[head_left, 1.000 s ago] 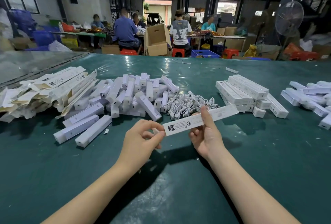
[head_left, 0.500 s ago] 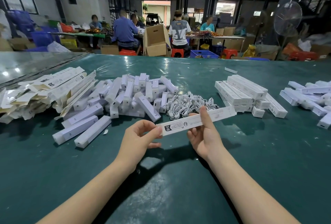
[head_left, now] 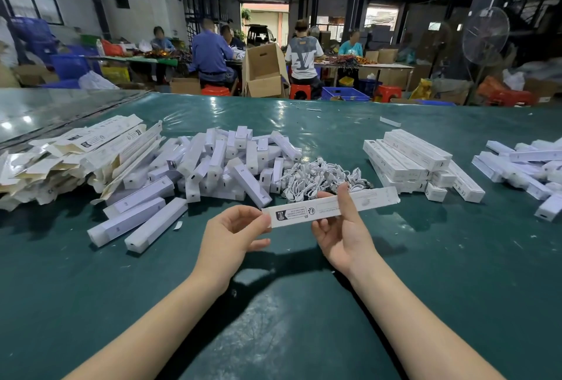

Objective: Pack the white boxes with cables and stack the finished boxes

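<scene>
I am in a big, dim workshop, and a wide table point(head_left: 456, 258) with a glossy dark green cover stretches in front of me. Past its far edge several people point(head_left: 209, 54) sit at other benches. An open cardboard carton point(head_left: 264, 71) stands among them, with red stools point(head_left: 299, 91) beside it and a standing fan point(head_left: 485, 39) off to the right.

A pile of flattened box sleeves point(head_left: 76, 151) lies along the table's left edge. Next to it, toward the middle, is a loose heap of white boxes point(head_left: 213, 163), a few of which have spilled toward me. A tangle of white cables point(head_left: 322, 179) touches that heap's right side. Right of the cables are the finished boxes point(head_left: 407, 160), stacked in neat layers. A looser scatter of boxes point(head_left: 523, 166) sits at the right edge.

Both my forearms reach in from the near edge. I hold a long white box point(head_left: 331, 207) between my hands, lifted clear of the green cover just in front of the cables. Its printed face is toward me and its right end is tilted a little higher.

My left hand point(head_left: 231, 236) pinches the left end of the box between thumb and forefinger, and its other fingers are loosely curled below. My right hand point(head_left: 343, 233) grips the box near its middle. One finger lies straight up across the face and the thumb tip shows at the top edge. The remaining fingers are bent beneath the box.
</scene>
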Demonstrator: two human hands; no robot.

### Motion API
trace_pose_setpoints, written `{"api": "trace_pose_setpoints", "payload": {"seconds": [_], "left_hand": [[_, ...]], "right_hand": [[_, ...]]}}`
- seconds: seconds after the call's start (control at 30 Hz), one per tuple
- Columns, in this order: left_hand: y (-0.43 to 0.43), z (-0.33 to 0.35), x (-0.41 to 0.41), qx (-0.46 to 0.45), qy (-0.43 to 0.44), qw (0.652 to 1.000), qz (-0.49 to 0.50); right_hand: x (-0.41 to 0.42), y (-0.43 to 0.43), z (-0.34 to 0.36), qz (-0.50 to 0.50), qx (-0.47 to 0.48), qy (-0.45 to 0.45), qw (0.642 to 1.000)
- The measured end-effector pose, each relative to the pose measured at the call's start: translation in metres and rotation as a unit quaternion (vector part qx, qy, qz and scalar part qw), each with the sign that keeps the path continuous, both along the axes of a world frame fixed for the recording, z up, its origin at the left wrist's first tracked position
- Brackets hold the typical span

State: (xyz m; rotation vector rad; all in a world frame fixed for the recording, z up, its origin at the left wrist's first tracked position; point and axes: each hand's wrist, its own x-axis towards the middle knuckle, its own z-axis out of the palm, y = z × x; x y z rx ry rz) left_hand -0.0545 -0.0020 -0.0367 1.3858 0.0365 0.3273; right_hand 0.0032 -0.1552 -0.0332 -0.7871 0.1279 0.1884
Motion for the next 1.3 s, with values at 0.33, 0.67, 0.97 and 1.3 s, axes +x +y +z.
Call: {"api": "trace_pose_setpoints", "payload": {"seconds": [0.33, 0.67, 0.97, 1.3], "left_hand": [[-0.018, -0.006, -0.015, 0.401, -0.077, 0.907, -0.108], [-0.013, 0.0, -0.011, 0.238, -0.064, 0.963, -0.113], [-0.007, -0.014, -0.008, 0.529, -0.034, 0.823, -0.203], [0.073, 0.004, 0.016, 0.64, 0.164, 0.715, 0.229]], "right_hand": [[-0.003, -0.001, 0.003, -0.041, 0.074, -0.014, 0.996], [-0.008, 0.007, 0.004, -0.018, -0.007, -0.033, 0.999], [-0.008, 0.001, 0.009, -0.12, -0.122, -0.114, 0.979], [-0.007, -0.013, 0.002, -0.178, -0.759, -0.336, 0.529]]}}
